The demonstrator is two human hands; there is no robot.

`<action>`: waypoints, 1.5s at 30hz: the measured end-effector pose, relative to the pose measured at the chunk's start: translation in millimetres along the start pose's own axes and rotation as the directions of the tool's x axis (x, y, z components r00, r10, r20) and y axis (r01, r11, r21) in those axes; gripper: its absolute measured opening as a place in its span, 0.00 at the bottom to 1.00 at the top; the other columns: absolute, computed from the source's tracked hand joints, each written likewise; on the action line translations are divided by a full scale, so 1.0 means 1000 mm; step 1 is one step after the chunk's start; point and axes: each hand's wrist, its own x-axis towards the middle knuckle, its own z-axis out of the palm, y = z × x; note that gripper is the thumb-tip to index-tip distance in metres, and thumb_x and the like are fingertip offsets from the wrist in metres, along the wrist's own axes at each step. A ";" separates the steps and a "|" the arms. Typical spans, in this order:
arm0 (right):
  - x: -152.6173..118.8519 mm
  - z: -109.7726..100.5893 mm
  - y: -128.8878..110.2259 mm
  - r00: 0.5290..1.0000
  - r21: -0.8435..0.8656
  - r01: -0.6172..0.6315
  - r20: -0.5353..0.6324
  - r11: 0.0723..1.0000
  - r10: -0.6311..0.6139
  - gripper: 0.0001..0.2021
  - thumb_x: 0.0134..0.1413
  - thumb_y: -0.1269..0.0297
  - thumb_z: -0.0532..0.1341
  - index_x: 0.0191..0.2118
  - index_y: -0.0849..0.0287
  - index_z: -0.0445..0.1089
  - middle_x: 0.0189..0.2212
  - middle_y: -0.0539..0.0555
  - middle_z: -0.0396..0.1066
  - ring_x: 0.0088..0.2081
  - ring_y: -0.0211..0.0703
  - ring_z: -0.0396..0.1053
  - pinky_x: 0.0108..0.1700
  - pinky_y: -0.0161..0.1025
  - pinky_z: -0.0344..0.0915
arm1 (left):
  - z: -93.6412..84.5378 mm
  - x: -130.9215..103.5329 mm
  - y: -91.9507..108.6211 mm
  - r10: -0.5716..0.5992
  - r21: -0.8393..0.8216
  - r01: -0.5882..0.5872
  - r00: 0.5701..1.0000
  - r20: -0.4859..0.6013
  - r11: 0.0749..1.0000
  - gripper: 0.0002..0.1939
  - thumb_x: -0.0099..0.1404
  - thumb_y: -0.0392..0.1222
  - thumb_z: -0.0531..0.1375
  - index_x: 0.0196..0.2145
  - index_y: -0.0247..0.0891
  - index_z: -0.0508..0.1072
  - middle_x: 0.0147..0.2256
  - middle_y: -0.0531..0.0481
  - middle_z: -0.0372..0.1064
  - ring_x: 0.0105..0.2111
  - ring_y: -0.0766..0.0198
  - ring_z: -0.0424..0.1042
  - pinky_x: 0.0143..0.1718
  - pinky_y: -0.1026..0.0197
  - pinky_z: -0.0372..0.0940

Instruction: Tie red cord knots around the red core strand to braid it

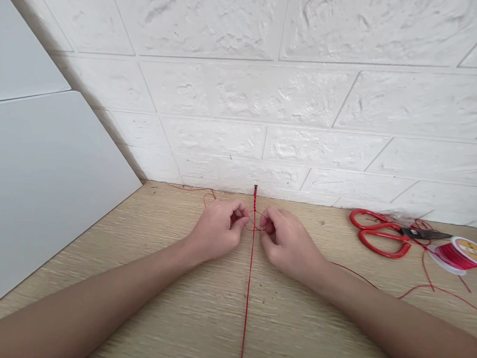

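Observation:
A taut red cord [246, 302] runs straight from a small dark peg [255, 186] near the wall down toward me. Just below the peg, its top stretch is knotted or twisted [255, 201]. My left hand [221, 227] is left of the cord, thumb and forefinger pinched on a thin red thread. On the other side my right hand [286, 236] pinches the same kind of thread. Between my fingertips the thread forms small loops around or across the cord; which of these, I cannot tell. A loose thread end [196, 188] trails behind my left hand.
Red-handled scissors [384, 236] lie at the right, beside a spool of red thread [459, 257] with a yellow label. Thread from that side [441, 289] curves across the wooden table [193, 320]. A white brick-patterned wall [229, 94] stands behind, and a white panel [46, 184] at left.

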 end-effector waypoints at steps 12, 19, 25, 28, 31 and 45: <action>0.000 0.002 0.005 1.000 0.065 -0.005 -0.008 0.998 0.006 0.12 0.47 0.81 0.53 0.36 0.57 0.63 0.33 0.53 0.67 0.38 0.47 0.63 0.40 0.42 0.57 | -0.003 -0.006 0.003 0.012 0.100 -0.017 0.999 0.049 0.995 0.12 0.51 0.30 0.55 0.34 0.39 0.70 0.19 0.60 0.62 0.20 0.69 0.61 0.25 0.63 0.55; 0.002 0.000 0.002 0.996 0.031 -0.071 -0.046 0.997 0.072 0.10 0.46 0.77 0.56 0.34 0.57 0.62 0.35 0.54 0.68 0.40 0.48 0.62 0.44 0.43 0.57 | -0.004 -0.003 0.008 -0.074 0.215 0.061 0.996 0.053 0.975 0.07 0.53 0.35 0.57 0.32 0.40 0.69 0.22 0.57 0.67 0.23 0.66 0.65 0.26 0.62 0.53; 0.002 0.001 0.002 0.991 -0.139 -0.130 -0.039 0.982 0.126 0.03 0.55 0.69 0.59 0.30 0.57 0.66 0.34 0.54 0.69 0.41 0.50 0.64 0.44 0.45 0.56 | -0.002 -0.003 0.012 -0.102 0.359 0.074 0.993 0.060 0.930 0.13 0.63 0.47 0.57 0.24 0.39 0.69 0.24 0.53 0.72 0.24 0.64 0.66 0.27 0.60 0.49; 0.002 0.002 0.003 0.992 -0.131 -0.129 -0.029 0.983 0.126 0.05 0.55 0.69 0.60 0.29 0.57 0.66 0.32 0.54 0.69 0.39 0.49 0.64 0.42 0.44 0.56 | -0.001 -0.003 0.013 -0.084 0.423 0.033 0.991 0.103 0.906 0.19 0.66 0.49 0.55 0.20 0.38 0.66 0.21 0.52 0.70 0.22 0.64 0.63 0.26 0.60 0.45; 0.003 0.003 0.004 0.993 -0.099 -0.117 -0.022 0.988 0.116 0.05 0.55 0.70 0.61 0.28 0.57 0.66 0.31 0.53 0.69 0.38 0.48 0.64 0.41 0.43 0.56 | 0.001 -0.003 0.012 -0.074 0.462 0.010 0.990 0.122 0.887 0.26 0.71 0.51 0.50 0.18 0.38 0.66 0.19 0.51 0.68 0.20 0.64 0.61 0.26 0.59 0.43; 0.001 0.000 0.003 0.998 0.167 -0.056 -0.017 0.984 0.060 0.12 0.54 0.76 0.56 0.43 0.56 0.63 0.26 0.47 0.66 0.30 0.43 0.64 0.34 0.39 0.57 | -0.005 -0.002 0.012 -0.133 0.352 0.096 0.988 0.081 0.931 0.06 0.60 0.41 0.55 0.28 0.40 0.69 0.28 0.53 0.72 0.29 0.62 0.67 0.28 0.60 0.51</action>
